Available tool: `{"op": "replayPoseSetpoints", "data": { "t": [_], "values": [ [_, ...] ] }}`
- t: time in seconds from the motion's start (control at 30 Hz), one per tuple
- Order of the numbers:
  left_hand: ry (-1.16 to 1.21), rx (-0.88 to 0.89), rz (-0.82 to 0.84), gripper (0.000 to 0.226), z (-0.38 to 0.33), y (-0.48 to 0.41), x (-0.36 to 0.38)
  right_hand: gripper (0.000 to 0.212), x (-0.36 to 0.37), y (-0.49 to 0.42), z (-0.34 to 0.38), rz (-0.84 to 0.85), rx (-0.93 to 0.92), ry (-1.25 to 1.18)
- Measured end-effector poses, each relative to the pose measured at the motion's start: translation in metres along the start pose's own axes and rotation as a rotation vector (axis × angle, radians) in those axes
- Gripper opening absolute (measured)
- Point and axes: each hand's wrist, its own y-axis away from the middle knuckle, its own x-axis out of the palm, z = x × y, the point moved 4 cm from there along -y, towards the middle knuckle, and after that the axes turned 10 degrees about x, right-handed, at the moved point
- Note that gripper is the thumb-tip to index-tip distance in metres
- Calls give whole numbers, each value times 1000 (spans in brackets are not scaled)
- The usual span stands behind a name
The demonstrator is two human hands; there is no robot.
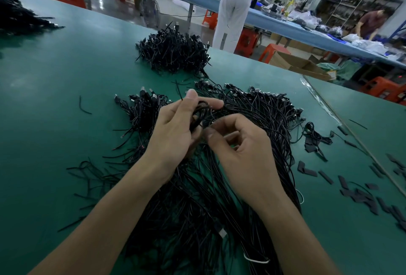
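My left hand (173,130) grips a coiled cable (200,111) so it cannot spring open, while my right hand (239,149) pinches its end for wrapping.

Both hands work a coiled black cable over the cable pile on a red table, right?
No: the head view shows the table is green, not red. The left hand and right hand do work a coiled black cable over the cable pile.

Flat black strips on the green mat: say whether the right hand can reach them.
Probably yes: the flat black strips lie loose on open green mat beside the right hand, nothing between; it would first leave the coiled black cable.
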Motion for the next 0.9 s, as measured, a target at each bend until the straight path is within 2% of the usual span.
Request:
{"op": "replayPoseSetpoints", "data": {
  "t": [0.13,0.37,0.43,0.63,0.77,0.9],
  "values": [
    [-16,24,-12,48,-2,0,2,17,3,3,1,50,63,-84],
    [1,35,30,47,-6,4,11,14,2,3,-1,-58,94,-48],
    [21,22,13,45,-6,4,11,13,0,4,3,-75,39,48],
    [-14,-34,-54,52,1,2,5,9,1,13,22,-128,-251,572],
    [-102,-71,-32,63,10,3,-2,6,9,23,33,-130,-463,733],
    [-38,-246,76,56,15,5,-3,5,6,24,36,-162,-559,822]
  ]
}}
